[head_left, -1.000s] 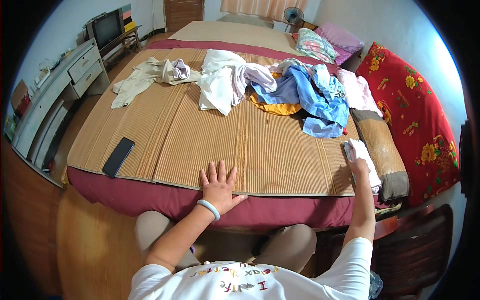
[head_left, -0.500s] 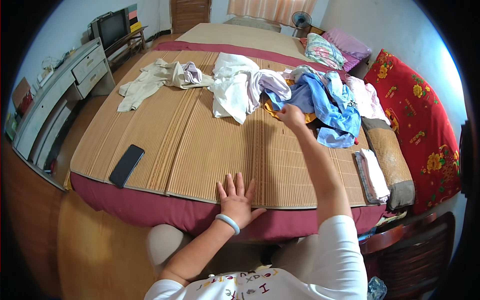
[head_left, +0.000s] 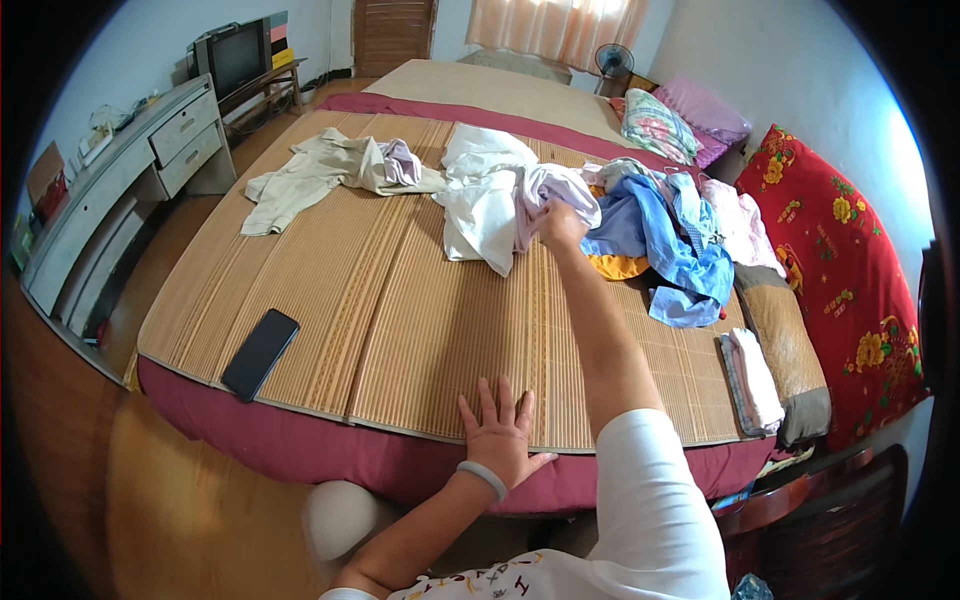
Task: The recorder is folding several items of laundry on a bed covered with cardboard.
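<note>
My right hand (head_left: 562, 222) reaches out over the bed, its fingers closed on the near right edge of a pale lilac garment (head_left: 568, 184). That garment lies against a crumpled white garment (head_left: 480, 190). To the right of the hand is a heap with a blue shirt (head_left: 690, 250) and an orange-yellow cloth (head_left: 618, 267) poking out beneath. My left hand (head_left: 498, 437) rests flat near the front edge of the bamboo mat (head_left: 420, 330), fingers spread, a pale bangle (head_left: 484, 480) on its wrist. Nothing is in it.
A beige garment (head_left: 320, 180) lies at the far left, a black phone (head_left: 261, 355) at the mat's front left. Folded clothes (head_left: 752, 380) sit at the right beside a brown pillow (head_left: 780, 340). A red floral quilt (head_left: 835, 290) leans on the wall; a dark wooden chair (head_left: 820, 530) stands near right.
My right hand has moved left from beside the orange-yellow cloth and blue shirt to the lilac garment and closed on it. My left hand stays flat on the mat. The view has shifted slightly.
</note>
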Available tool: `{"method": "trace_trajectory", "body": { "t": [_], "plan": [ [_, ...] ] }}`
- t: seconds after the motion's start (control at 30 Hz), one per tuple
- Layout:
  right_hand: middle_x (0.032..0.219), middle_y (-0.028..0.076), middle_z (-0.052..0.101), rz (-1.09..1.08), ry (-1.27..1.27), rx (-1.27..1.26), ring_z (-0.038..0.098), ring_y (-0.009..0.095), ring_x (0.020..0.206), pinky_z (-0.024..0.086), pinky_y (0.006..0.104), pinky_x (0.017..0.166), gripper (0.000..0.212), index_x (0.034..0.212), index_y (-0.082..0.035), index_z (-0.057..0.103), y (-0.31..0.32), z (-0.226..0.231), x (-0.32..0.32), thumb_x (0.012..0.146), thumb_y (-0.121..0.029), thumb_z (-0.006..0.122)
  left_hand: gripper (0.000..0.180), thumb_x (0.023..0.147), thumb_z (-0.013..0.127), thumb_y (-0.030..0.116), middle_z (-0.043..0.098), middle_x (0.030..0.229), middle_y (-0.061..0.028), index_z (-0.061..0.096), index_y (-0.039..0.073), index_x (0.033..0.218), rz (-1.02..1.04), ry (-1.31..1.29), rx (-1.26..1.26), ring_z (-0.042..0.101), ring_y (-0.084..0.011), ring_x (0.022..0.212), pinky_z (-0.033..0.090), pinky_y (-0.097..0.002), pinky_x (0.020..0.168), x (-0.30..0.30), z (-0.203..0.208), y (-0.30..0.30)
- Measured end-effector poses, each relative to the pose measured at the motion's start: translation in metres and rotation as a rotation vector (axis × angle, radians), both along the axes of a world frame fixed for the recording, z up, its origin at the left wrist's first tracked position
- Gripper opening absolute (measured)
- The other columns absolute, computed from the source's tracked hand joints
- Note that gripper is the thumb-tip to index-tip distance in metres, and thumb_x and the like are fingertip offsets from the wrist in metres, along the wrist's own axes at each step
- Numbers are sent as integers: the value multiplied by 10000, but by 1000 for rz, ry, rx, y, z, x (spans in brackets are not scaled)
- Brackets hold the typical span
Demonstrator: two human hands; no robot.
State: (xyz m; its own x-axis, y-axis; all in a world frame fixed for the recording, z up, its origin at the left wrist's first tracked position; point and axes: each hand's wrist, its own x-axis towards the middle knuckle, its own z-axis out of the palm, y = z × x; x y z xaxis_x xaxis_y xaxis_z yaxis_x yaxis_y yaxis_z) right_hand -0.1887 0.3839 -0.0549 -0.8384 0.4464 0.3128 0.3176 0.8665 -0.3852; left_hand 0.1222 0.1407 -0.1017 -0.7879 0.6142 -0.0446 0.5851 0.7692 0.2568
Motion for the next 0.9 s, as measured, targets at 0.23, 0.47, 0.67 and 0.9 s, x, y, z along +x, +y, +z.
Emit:
{"method": "trace_trajectory", "body": {
  "t": [0.23,0.47,0.67,0.9],
  "plan": [
    [896,146,700,9,615,400,692,364,834,542,488,708,155,867,-133,706,38,225,36,833,-243,603,1017,814,555,716,48,1621,-252,205,136,1573,25,-51,-69,13,-509,1471,33,-736,1096,1,9,0],
    [1096,179,686,270,732,598,636,271,1020,460,412,956,371,1027,-47,681,32,465,151,848,-372,679,1049,804,534,749,72,1624,-240,177,137,1578,26,-43,-89,38,-504,1475,47,-705,1120,2,11,-1],
    [900,61,665,483,377,521,610,179,788,499,325,759,270,1004,-35,664,-4,476,264,860,-261,700,822,868,583,638,318,1543,-241,424,105,1474,-98,-9,23,265,-469,1427,235,-672,1106,-17,15,-20],
    [852,-9,626,601,274,-140,600,115,797,501,309,749,237,1031,-108,657,24,389,347,917,-315,661,574,991,545,419,548,1338,-156,485,-9,1370,-147,-1225,1305,531,-247,1230,443,-401,1039,-22,70,-54]
  ]
}}
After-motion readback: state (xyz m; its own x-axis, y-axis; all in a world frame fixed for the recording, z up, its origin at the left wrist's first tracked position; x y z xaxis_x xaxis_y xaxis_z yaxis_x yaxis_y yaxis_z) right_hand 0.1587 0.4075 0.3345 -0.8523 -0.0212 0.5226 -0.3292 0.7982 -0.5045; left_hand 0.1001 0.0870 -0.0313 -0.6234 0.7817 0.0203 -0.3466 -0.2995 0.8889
